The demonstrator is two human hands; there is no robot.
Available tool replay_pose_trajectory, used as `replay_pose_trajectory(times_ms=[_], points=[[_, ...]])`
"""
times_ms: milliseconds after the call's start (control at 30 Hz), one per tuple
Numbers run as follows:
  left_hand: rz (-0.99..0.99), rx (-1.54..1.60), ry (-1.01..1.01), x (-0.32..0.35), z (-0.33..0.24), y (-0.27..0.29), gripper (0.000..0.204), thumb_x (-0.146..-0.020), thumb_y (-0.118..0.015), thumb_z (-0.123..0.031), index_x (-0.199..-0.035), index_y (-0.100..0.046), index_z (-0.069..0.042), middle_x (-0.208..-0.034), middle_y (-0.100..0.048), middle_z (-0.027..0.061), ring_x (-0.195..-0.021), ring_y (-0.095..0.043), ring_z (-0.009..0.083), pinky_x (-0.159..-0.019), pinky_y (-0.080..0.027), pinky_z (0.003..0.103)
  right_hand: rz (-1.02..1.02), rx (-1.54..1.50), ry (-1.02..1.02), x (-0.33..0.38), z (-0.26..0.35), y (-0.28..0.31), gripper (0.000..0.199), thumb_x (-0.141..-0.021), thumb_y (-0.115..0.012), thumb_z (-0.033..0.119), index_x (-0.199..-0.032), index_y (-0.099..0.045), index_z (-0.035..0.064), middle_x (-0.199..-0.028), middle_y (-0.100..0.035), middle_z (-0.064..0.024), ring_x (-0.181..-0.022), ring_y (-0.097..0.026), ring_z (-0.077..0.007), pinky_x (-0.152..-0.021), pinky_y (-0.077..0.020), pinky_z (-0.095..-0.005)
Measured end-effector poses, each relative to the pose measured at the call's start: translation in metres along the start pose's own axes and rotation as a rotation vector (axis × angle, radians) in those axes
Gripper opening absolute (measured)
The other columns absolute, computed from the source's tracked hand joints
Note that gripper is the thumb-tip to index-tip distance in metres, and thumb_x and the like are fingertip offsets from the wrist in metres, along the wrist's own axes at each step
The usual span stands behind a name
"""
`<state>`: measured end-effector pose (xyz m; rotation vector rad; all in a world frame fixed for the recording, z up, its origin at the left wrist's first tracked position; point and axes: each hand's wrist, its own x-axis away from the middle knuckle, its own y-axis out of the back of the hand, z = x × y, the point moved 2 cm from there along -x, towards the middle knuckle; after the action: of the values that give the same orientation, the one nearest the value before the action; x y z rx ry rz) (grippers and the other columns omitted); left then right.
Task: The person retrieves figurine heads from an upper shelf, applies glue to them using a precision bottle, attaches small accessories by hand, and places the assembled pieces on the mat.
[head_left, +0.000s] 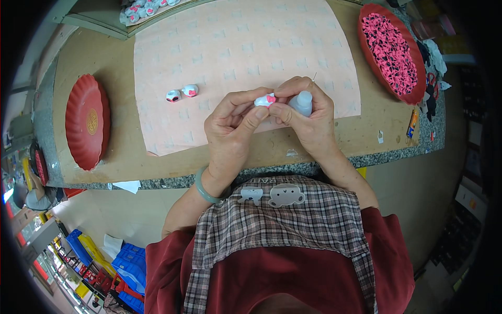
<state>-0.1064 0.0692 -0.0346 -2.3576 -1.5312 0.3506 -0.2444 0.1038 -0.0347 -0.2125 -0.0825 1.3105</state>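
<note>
At the left of the tabletop (117,65) we have a scalloped red tray (78,131). Further right, two small white-and-pink ornaments (190,90) lie just beside each other on a pale pink sheet (230,39). Over the sheet's near part, our left hand (230,118) has its grip closed on a third ornament (264,101); our right hand (316,118) grips it too, with a translucent bottle (301,105) against the palm. Far right, a red bowl (410,98) holds pink-and-black pieces (392,52).
</note>
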Motion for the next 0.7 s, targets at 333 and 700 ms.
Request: replay_pose_trajectory(times_ms=[333, 700], points=[[-0.018, -0.015, 0.022, -0.0021, 0.0033, -0.0002, 0.022, -0.086, -0.056, 0.005, -0.108, -0.055, 0.006, -0.105, -0.063, 0.0148, -0.096, -0.061, 0.0161, -0.084, -0.05, 0.025, 0.019, -0.027, -0.028, 0.0003, -0.0082, 0.0002, 0.017, -0.079, -0.065, -0.005, -0.092, -0.055, 0.0005, -0.083, -0.056, -0.0069, -0.066, -0.054, -0.0098, -0.057, -0.0458, -0.0211], [-0.023, -0.033, 0.031, -0.0007, 0.0051, 0.0009, 0.022, -0.086, -0.056, 0.006, -0.107, -0.055, 0.006, -0.103, -0.063, 0.0142, -0.095, -0.061, 0.0157, -0.084, -0.05, 0.025, 0.021, -0.031, -0.031, 0.0018, -0.0096, 0.0003, 0.016, -0.079, -0.065, -0.004, -0.092, -0.055, 0.0006, -0.083, -0.057, -0.0067, -0.066, -0.054, -0.0097, -0.057, -0.0461, -0.0213]])
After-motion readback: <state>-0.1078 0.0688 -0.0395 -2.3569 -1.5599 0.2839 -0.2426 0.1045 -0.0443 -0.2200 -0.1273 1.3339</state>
